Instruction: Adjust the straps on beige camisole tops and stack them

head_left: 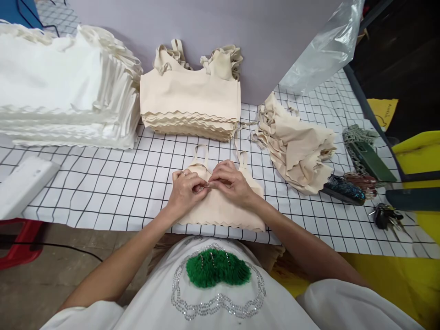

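Note:
A beige bra top (pixel 223 213) with thin shoulder straps and a wavy lower edge lies flat at the table's front edge. Over its neckline my left hand (pixel 187 187) and my right hand (pixel 232 183) meet, fingertips almost touching. Thumb and fingers of both are closed in a pinch on a thin pale strand (pixel 206 185); whether it belongs to the top I cannot tell. A ring shows on my left hand. The middle of the neckline is partly hidden by the fingers.
Behind stand a stack of folded beige tops (pixel 190 96) and a larger white stack (pixel 51 78). To the right lie a crumpled beige pile (pixel 295 142), a green phone (pixel 373 160) and keys (pixel 387 215). A white box (pixel 27 185) sits left on the checked tablecloth (pixel 113 183).

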`<state>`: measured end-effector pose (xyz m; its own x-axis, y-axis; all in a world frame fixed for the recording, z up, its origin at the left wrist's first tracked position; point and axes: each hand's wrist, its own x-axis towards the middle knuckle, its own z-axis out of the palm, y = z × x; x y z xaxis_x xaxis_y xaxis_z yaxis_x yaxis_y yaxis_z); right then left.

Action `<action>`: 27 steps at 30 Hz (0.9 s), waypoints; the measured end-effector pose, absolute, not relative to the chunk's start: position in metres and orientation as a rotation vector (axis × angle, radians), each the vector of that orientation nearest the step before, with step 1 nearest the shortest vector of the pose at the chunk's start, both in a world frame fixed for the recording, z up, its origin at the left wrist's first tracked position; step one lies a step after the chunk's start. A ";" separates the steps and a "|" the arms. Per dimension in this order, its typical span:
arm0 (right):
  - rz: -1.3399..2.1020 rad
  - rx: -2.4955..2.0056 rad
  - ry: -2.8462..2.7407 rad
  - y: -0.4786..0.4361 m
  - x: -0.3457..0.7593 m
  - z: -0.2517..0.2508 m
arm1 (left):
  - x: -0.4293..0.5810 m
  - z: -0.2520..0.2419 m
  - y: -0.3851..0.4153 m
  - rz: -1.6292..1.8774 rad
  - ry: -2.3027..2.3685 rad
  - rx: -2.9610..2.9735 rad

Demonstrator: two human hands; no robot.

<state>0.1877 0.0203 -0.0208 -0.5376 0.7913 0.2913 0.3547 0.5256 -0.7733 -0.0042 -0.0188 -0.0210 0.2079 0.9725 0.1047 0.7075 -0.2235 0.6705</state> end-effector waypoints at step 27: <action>0.815 -0.836 -2.226 0.023 0.189 -0.020 | -0.005 -0.024 -0.017 0.750 1.519 2.002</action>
<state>0.1890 0.0233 -0.0198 -0.6093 0.7233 0.3250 0.3425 0.6097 -0.7148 -0.0050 -0.0174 -0.0239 0.2204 0.9679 0.1206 0.6846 -0.2416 0.6877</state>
